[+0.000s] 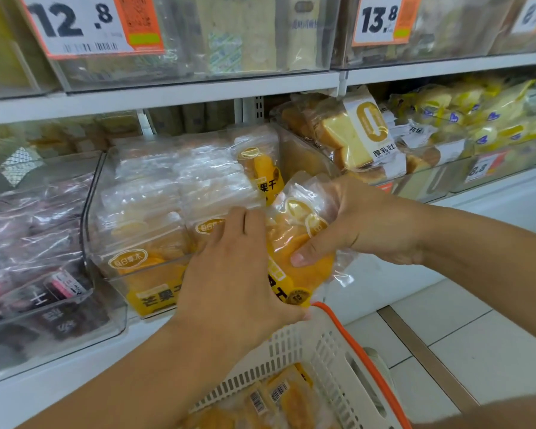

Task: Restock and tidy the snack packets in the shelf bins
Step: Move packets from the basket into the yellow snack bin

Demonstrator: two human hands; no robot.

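The right hand (365,221) grips a bunch of mango packets (300,239) just in front of the clear mango bin (106,230), at its right end. The left hand (235,267) lies across the bunch, fingers fairly straight; whether its thumb pinches underneath I cannot tell. The bin looks heaped already, so forcing these in may spill slick packets over its low front lip, beside the basket (331,345) below it.

Clear/yellow-orange mango packets (294,243), cream slotted basket (307,351) w/ orange rim, white/orange price tags (90,23).
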